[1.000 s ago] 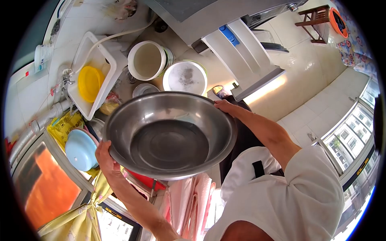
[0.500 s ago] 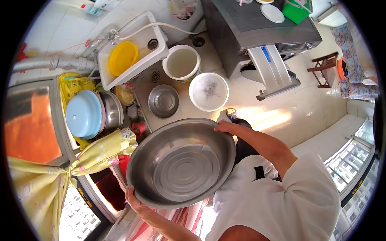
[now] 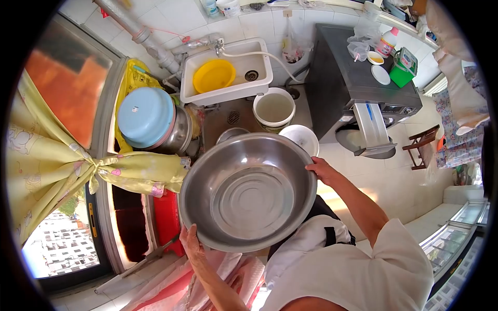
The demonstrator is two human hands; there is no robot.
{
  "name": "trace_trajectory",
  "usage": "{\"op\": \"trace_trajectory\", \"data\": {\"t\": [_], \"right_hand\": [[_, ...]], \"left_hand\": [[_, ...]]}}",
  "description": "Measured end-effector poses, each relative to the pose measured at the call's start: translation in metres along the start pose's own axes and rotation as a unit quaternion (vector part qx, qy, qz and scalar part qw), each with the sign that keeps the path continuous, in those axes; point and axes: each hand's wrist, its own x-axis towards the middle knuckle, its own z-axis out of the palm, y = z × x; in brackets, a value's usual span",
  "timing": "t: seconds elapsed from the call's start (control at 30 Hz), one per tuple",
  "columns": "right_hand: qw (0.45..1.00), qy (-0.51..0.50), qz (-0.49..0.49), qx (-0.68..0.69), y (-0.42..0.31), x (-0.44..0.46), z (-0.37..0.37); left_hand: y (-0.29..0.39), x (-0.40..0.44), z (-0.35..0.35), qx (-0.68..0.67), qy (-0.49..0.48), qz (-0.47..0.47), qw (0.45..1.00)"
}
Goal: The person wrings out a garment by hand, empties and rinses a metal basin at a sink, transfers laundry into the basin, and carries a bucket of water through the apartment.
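A large metal basin (image 3: 254,199) is held up in front of my body, its open side facing me and nothing inside it. My left hand (image 3: 192,242) grips the rim at the lower left, the thumb lying over the edge. On the opposite side, my right hand (image 3: 322,170) is closed on the rim at the right. Beyond the basin stand a white bucket (image 3: 274,106) and a white tub (image 3: 302,137). A smaller steel bowl (image 3: 232,133) on the floor is mostly hidden behind the basin's rim.
A white sink (image 3: 225,93) holding a yellow basin (image 3: 213,76) is at the back wall. Blue and steel basins (image 3: 146,116) are stacked at the left, near a tied yellow curtain (image 3: 140,171). A grey washing machine (image 3: 337,67) with its drawer (image 3: 371,124) pulled out stands right.
The large basin, with both hands on its rim, has risen slightly and now covers most of the small steel bowl. My view has turned, so the sink and washing machine appear further right.
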Motion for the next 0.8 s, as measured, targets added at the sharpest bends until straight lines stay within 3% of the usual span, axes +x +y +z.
{"op": "trace_trajectory", "data": {"t": [0.07,0.23,0.33,0.5,0.8], "right_hand": [[0.992,0.079,-0.056,0.082,-0.005,-0.015,0.002],[0.971,0.141,-0.179,0.073,-0.024,-0.035,-0.009],[0.954,0.155,-0.24,0.094,-0.044,-0.031,-0.019],[0.936,0.17,-0.292,0.095,-0.101,0.0,-0.026],[0.937,0.148,-0.295,0.115,-0.176,0.069,-0.019]], "left_hand": [[0.004,0.014,0.015,0.062,-0.045,-0.009,0.997],[0.03,0.054,0.076,0.011,-0.09,0.033,0.995],[0.047,0.073,0.109,0.053,-0.073,0.06,0.994],[0.066,0.133,0.142,0.093,-0.087,0.076,0.989],[0.105,0.217,0.185,0.102,-0.065,0.117,0.986]]}}
